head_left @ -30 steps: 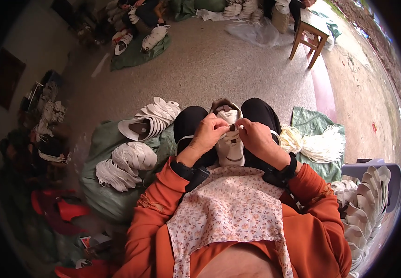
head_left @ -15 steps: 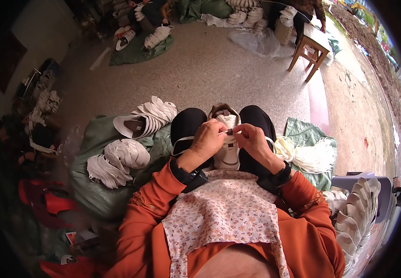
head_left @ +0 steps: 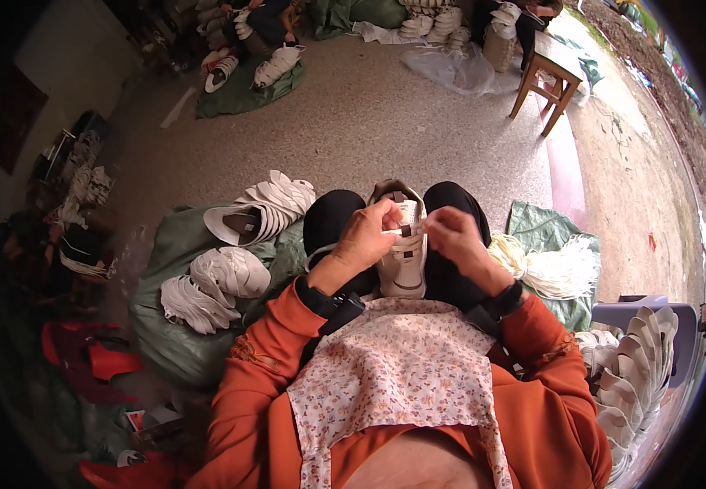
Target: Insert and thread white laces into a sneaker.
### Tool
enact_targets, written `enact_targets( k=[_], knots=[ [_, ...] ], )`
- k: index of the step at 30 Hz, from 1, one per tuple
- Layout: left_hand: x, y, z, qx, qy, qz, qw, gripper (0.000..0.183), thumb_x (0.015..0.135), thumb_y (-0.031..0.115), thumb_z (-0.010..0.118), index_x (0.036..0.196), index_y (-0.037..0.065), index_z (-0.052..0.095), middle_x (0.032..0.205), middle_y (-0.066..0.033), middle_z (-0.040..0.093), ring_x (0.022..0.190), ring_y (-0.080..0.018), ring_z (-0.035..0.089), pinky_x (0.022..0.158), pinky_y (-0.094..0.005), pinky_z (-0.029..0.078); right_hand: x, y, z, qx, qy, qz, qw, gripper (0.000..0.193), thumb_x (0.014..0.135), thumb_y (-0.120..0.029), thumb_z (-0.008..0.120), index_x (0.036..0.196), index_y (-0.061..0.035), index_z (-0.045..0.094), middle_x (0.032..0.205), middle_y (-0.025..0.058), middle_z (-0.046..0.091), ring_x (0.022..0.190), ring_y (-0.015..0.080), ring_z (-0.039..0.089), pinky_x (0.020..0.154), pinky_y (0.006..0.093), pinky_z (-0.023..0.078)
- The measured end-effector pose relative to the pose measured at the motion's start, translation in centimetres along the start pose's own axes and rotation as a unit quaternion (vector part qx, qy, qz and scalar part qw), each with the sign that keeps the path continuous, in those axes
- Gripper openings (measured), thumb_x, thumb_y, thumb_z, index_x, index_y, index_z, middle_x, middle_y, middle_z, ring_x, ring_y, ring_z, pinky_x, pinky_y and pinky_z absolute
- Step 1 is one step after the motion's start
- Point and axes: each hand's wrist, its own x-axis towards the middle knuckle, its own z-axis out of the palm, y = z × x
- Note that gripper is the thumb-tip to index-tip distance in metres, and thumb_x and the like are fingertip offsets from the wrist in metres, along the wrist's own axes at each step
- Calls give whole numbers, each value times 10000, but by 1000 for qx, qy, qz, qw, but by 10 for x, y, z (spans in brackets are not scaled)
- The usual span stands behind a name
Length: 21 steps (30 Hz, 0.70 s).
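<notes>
A white and beige shoe (head_left: 403, 279) with brown trim sits between my knees, its toe toward me and its brown-lined opening away from me. My left hand (head_left: 367, 234) is at the left side of its lacing area, thumb and fingers pinched on a white shoelace (head_left: 314, 255) that loops out over my left knee. On the opposite side, my right hand (head_left: 457, 242) is slightly blurred by motion. Its thumb and forefinger are closed at the edge of the lacing area, seemingly on the lace's other end. Dark brown loops cross the shoe's tongue between my hands.
Stacked white shoe uppers (head_left: 221, 281) lie on a green sack (head_left: 165, 342) at my left. A bundle of white laces (head_left: 561, 265) lies on green cloth at my right, above more uppers (head_left: 626, 391). Farther off are a wooden stool (head_left: 550, 77) and other people seated among shoes.
My hands have drawn slightly apart. The right one moved to the right and lifted off the middle of the shoe, while the left one stays near the lacing.
</notes>
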Motion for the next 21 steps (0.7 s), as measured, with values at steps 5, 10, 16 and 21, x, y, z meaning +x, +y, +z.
enact_targets(
  k=[5,10,16,21],
  knots=[
    [-3,16,-30,42,-23,-17,999,260,770,137,738,971,8,636,870,-55,661,760,-114,617,682,-273,509,24,-9,-161,114,77,-85,987,197,933,-124,503,738,-146,478,612,-80,397,470,16,354,410,184,267],
    [12,1,-24,5,34,30,999,268,826,187,720,1007,10,631,927,-44,670,829,-134,614,755,-281,501,18,-13,-346,513,181,-87,834,295,975,-68,448,684,-94,403,545,-28,329,433,78,250,392,232,206],
    [21,-15,-10,-16,-36,25,999,483,760,179,767,1156,21,541,1103,-114,574,1003,-182,558,885,-307,463,4,68,-326,309,179,-79,931,193,980,-196,499,806,-124,537,577,-74,371,489,45,319,454,208,275],
    [23,-26,-11,-49,-81,17,995,648,684,97,778,1238,21,451,1136,-117,536,1051,-193,535,928,-314,445,-16,10,-114,58,123,-49,989,335,923,-121,481,1224,-9,578,917,28,623,589,58,486,482,185,382]
  ],
)
